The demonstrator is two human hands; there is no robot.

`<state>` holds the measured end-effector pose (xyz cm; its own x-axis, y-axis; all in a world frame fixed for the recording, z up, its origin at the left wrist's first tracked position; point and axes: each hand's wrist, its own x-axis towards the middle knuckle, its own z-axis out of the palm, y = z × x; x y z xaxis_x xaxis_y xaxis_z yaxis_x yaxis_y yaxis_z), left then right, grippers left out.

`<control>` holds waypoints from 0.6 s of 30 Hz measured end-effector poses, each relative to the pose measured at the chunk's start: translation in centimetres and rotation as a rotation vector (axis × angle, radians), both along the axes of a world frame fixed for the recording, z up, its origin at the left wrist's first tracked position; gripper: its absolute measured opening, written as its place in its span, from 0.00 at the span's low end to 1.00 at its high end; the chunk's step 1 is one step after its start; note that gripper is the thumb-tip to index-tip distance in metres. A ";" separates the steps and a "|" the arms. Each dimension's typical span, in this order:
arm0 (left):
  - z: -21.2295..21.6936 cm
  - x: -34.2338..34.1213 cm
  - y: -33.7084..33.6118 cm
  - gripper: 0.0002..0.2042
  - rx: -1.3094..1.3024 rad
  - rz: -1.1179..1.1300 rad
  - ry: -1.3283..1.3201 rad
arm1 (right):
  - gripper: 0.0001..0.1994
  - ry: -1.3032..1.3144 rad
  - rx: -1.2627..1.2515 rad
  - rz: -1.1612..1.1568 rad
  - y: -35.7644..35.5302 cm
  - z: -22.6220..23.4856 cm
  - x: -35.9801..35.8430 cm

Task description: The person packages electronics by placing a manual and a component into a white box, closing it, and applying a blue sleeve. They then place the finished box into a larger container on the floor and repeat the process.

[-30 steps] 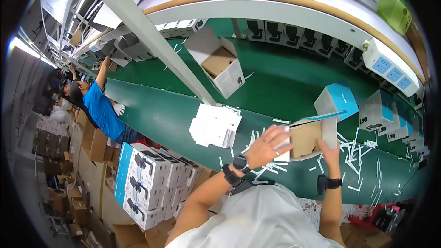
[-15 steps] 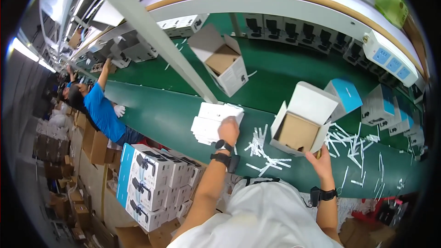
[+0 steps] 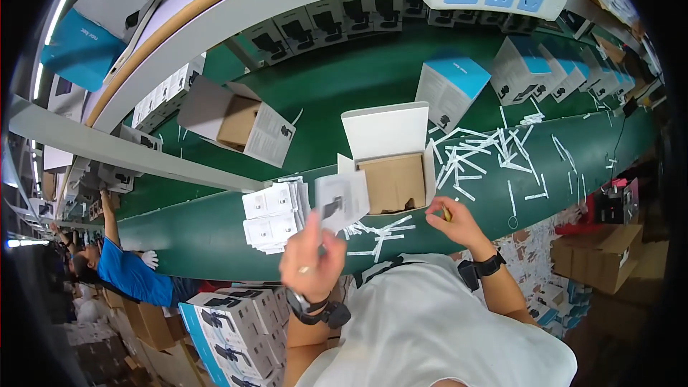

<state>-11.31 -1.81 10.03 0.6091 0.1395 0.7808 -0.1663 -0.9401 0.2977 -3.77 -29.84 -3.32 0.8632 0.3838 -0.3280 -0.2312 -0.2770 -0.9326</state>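
Head view: a small white paper (image 3: 342,199) is up in the air at the tips of the left hand (image 3: 312,261), over the green counter (image 3: 193,223). That hand pinches its bottom edge, though blur hides just how the fingers go. The paper is too blurred to tell its long side. The open box (image 3: 431,174) is just to the right of the paper, farther from the counter's near edge than the left hand. Its mouth looks up, longer from left to right, with brown card (image 3: 395,180) inside and the lid (image 3: 385,131) standing at the back. The right hand (image 3: 460,226) is nearer to the box, at its near right corner; I cannot tell if they touch. Its fingers curl on a small yellow thing (image 3: 447,213). The left hand's fingers point away from the body. A white pile (image 3: 274,216) lies left of the paper. Paper strips (image 3: 387,230) lie between the box and the counter's near edge. Farther back stands a blue-topped box (image 3: 451,86).
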 end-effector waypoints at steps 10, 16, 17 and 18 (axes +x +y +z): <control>-3.5 1.0 -0.3 0.24 -0.133 -0.031 0.023 | 0.17 -0.137 -0.046 -0.033 -1.2 0.0 1.3; -4.0 3.2 -1.1 0.22 0.001 -0.033 0.273 | 0.15 -0.172 -0.065 -0.023 -0.8 0.7 1.9; -5.3 3.1 -0.8 0.26 0.020 -0.013 0.358 | 0.15 -0.174 -0.064 -0.022 -0.8 0.7 2.0; -6.2 3.1 -0.7 0.26 0.020 -0.016 0.359 | 0.15 -0.175 -0.030 -0.050 -0.8 0.9 1.9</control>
<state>-8.21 -2.49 3.78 0.8469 0.1145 0.5192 -0.0692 -0.9445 0.3212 -1.88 -30.67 -2.42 0.9258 0.3312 -0.1820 -0.0804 -0.2979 -0.9512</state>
